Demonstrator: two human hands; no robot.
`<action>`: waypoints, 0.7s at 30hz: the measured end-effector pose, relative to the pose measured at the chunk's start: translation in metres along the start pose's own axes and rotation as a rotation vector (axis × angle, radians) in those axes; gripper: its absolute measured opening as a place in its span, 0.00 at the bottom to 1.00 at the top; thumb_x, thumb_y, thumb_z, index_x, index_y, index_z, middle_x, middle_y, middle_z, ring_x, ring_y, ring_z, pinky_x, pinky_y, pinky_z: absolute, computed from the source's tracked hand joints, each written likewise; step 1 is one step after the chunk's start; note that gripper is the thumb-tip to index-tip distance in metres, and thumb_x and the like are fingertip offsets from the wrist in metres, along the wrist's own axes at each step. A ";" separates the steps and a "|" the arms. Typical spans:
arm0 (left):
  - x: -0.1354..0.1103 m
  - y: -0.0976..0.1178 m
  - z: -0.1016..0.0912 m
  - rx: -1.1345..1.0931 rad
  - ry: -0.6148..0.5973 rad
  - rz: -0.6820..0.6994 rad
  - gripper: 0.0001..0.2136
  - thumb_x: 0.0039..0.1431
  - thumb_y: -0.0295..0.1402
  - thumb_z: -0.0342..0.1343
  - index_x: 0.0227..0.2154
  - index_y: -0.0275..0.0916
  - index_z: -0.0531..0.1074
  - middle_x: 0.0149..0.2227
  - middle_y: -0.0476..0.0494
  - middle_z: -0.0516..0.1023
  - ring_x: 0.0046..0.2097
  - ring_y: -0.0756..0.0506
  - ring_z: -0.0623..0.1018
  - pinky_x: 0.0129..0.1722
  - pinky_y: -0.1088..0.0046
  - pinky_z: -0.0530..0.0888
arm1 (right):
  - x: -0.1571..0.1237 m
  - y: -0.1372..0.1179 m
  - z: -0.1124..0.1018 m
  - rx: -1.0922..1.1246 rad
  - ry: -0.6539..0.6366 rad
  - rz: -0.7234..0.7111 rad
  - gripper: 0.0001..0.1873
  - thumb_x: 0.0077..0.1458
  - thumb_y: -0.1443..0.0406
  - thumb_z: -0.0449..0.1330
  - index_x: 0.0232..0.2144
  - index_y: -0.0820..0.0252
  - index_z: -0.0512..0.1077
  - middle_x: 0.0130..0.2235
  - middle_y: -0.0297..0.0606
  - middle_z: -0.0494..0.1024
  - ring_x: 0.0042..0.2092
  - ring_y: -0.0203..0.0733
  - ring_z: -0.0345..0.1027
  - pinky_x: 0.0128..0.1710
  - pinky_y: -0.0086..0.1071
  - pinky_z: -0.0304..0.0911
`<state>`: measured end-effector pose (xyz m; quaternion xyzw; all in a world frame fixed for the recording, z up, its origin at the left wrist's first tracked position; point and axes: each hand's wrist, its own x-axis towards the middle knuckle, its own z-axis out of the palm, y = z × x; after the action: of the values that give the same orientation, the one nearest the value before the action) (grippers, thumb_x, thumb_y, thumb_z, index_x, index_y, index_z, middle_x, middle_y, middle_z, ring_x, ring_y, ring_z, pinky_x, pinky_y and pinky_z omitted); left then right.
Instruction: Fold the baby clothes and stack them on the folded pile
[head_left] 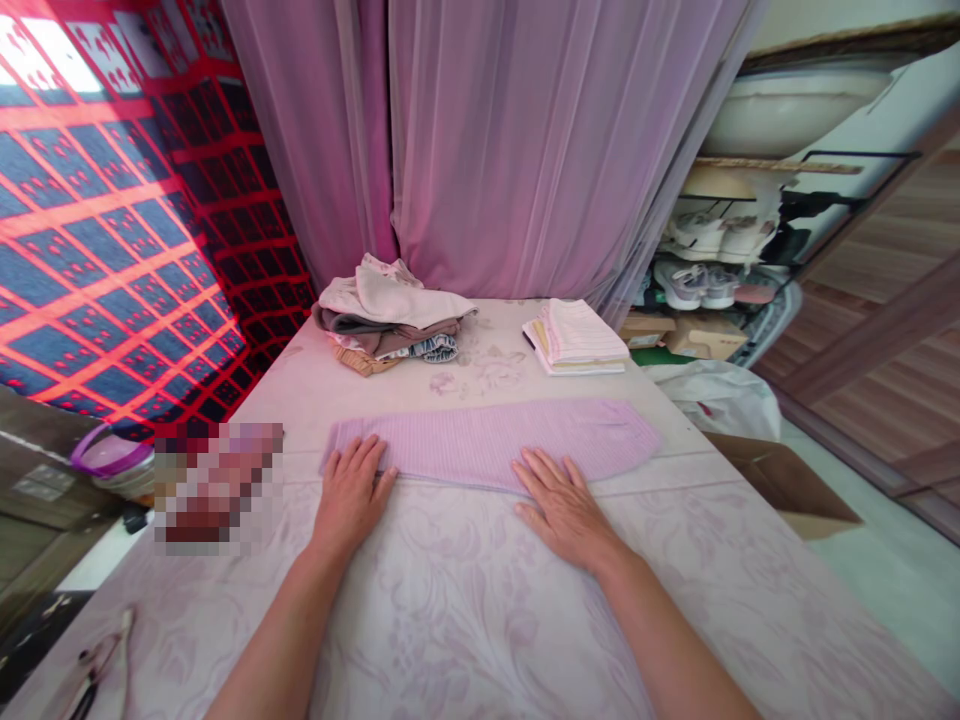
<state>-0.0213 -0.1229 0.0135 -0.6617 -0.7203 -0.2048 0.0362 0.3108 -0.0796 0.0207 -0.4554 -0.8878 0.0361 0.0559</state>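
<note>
A lilac ribbed garment (480,440), folded into a long flat strip, lies across the flowered table cover (480,600); it looks like a pair of knit trousers. My left hand (352,490) rests flat on its left end, fingers stretched out. Toward the right half, my right hand (559,500) presses its spread fingers on the near edge of the cloth. Behind the garment on the left is a loose heap of clothes (390,310) in white, brown and grey, partly over a wicker basket (364,360). A neat stack of folded clothes (577,340) sits at the back right.
A pixelated reddish object (221,485) lies at the table's left edge, with a cable (124,650) nearer me. Mauve curtains (525,150) hang behind. Right of the table stand an open cardboard box (780,480) and a rack with shoes (697,280). A purple-rimmed bucket (112,455) stands left.
</note>
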 end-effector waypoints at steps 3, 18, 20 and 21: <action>0.001 -0.004 -0.004 -0.016 0.081 -0.048 0.20 0.63 0.40 0.44 0.53 0.39 0.70 0.59 0.37 0.70 0.62 0.37 0.65 0.61 0.51 0.59 | 0.000 0.002 0.003 0.007 0.013 -0.001 0.30 0.64 0.52 0.43 0.64 0.53 0.56 0.67 0.42 0.54 0.67 0.48 0.44 0.65 0.55 0.38; -0.005 -0.031 -0.026 0.100 0.074 -0.479 0.19 0.61 0.46 0.46 0.43 0.38 0.71 0.57 0.32 0.71 0.62 0.32 0.63 0.58 0.42 0.56 | -0.001 0.010 0.008 0.139 0.141 -0.039 0.23 0.64 0.56 0.46 0.57 0.51 0.67 0.62 0.44 0.65 0.64 0.50 0.55 0.61 0.59 0.47; -0.004 -0.030 -0.026 0.067 0.060 -0.484 0.17 0.61 0.45 0.47 0.42 0.38 0.71 0.57 0.33 0.71 0.62 0.32 0.63 0.58 0.42 0.56 | 0.000 0.011 0.009 0.160 0.158 -0.038 0.23 0.64 0.56 0.46 0.56 0.51 0.68 0.61 0.43 0.66 0.63 0.49 0.56 0.61 0.58 0.48; -0.003 -0.030 -0.026 0.050 0.057 -0.480 0.17 0.60 0.45 0.47 0.42 0.39 0.71 0.57 0.33 0.71 0.62 0.32 0.63 0.58 0.42 0.56 | 0.000 0.012 0.010 0.177 0.182 -0.036 0.22 0.64 0.56 0.46 0.55 0.51 0.69 0.61 0.43 0.67 0.62 0.49 0.58 0.61 0.58 0.49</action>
<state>-0.0561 -0.1361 0.0292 -0.4643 -0.8606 -0.2081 0.0233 0.3189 -0.0730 0.0096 -0.4340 -0.8804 0.0719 0.1772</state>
